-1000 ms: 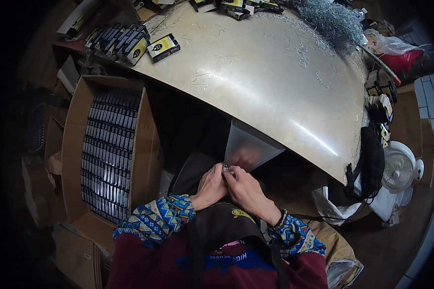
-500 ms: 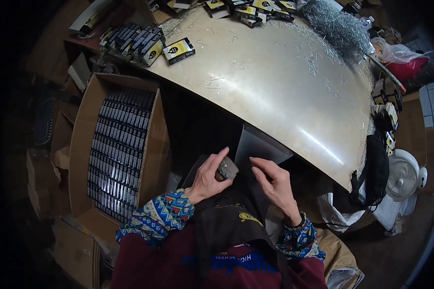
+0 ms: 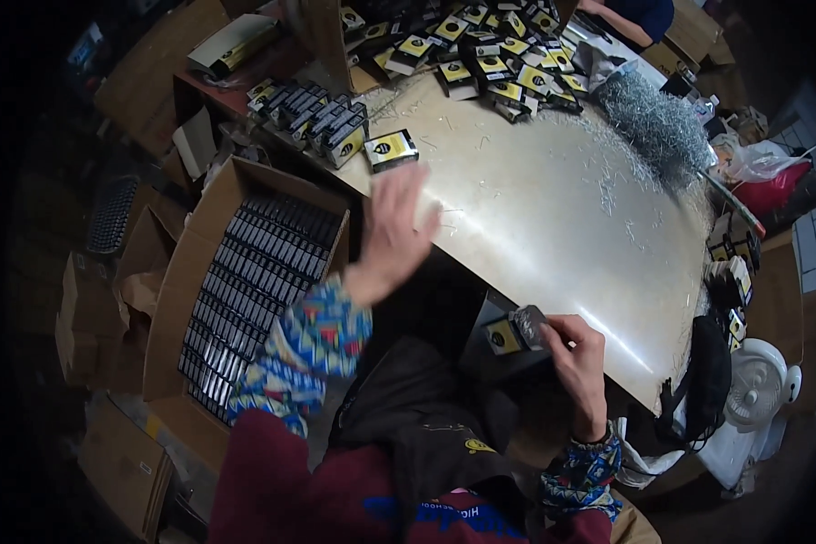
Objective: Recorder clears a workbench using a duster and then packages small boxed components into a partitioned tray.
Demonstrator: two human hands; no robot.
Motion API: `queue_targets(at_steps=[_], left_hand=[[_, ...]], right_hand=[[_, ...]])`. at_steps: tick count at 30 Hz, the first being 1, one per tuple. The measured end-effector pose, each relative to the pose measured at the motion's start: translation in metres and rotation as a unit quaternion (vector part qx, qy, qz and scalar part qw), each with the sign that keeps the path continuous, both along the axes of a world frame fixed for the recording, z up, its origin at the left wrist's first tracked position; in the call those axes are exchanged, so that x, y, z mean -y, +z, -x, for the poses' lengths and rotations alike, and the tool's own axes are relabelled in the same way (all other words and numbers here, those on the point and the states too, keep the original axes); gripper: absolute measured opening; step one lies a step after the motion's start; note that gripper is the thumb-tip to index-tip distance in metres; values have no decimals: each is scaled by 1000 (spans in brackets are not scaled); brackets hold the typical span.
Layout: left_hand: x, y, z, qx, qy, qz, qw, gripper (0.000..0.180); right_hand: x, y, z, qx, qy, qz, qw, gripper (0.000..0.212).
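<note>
My left hand (image 3: 393, 231) is smeared by motion over the table's near edge, just below a small yellow-and-black box (image 3: 392, 150). Its fingers are too blurred to show whether they hold anything. My right hand (image 3: 578, 358) is closed, with thumb and fingers pinching a small silvery bundle (image 3: 527, 325) that looks like thin wire pieces. Beside that bundle shows a yellow-and-black label (image 3: 502, 336) against a dark grey surface below the table edge. I cannot tell whether it belongs to the same piece.
A pale metal-topped table (image 3: 553, 227) bears scattered wire bits, a wire heap (image 3: 653, 113) and piled yellow-and-black boxes (image 3: 508, 68). Several boxes (image 3: 308, 118) stand in rows at its left corner. An open carton (image 3: 335, 245) holds packed dark boxes. A white fan (image 3: 757, 385) stands right. Another person's arm (image 3: 621, 18) shows at the top.
My left hand has moved up and away to the table edge from my lap, where it held a small silvery piece. My right hand has moved slightly right and now holds a silvery bundle.
</note>
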State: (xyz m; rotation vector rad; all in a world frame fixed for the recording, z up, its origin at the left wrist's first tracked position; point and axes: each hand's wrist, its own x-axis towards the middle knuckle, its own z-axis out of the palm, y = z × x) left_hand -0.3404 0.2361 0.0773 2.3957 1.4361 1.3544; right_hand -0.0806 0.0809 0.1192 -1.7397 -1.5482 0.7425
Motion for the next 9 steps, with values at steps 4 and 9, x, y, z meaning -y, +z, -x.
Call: queue_targets(at_steps=[4,9], left_hand=[[-70,5,35,-168,114,161,966,49],[-90,9,46,-311,262,35,913,60]], right_hand=[[0,14,-10,-108,6,46,993,12],[-21,14,-23,-2,-8,3,1000,15]])
